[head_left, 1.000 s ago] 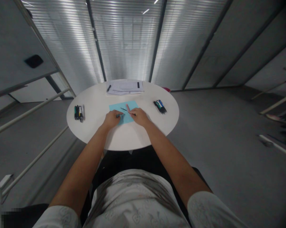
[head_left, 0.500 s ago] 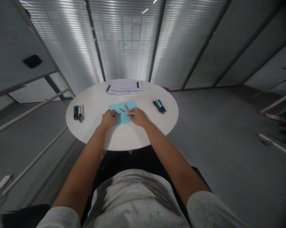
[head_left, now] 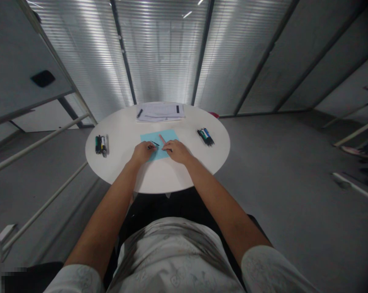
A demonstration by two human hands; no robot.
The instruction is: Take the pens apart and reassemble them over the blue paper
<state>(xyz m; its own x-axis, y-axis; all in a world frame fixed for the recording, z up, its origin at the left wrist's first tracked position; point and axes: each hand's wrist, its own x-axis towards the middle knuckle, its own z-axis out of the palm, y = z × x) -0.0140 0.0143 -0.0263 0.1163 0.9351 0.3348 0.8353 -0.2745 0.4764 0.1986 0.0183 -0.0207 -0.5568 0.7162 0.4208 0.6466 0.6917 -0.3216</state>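
A light-blue sheet [head_left: 159, 156] lies near the middle of the round white table, under both hands. My left hand [head_left: 143, 152] is closed at its left side, fingertips pinched round a small dark pen-like piece [head_left: 150, 147], mostly hidden by the fingers. My right hand [head_left: 178, 150] is closed over the right side of the sheet, and a short dark pen-like piece [head_left: 169, 150] shows in its fingers. A thin dark stick [head_left: 155, 143], like a pen refill, is just beyond the left fingertips. Beside the right fingers lies a narrow pink strip [head_left: 162, 138].
Several pens and markers [head_left: 100, 145] lie at the table's left, and several more pens [head_left: 205, 137] at the right. A stack of papers [head_left: 161, 112] sits at the far edge. A whiteboard stand [head_left: 58, 128] is on the left.
My left fingers have moved slightly right, nearer the thin dark stick. My right fingers have shifted slightly left.
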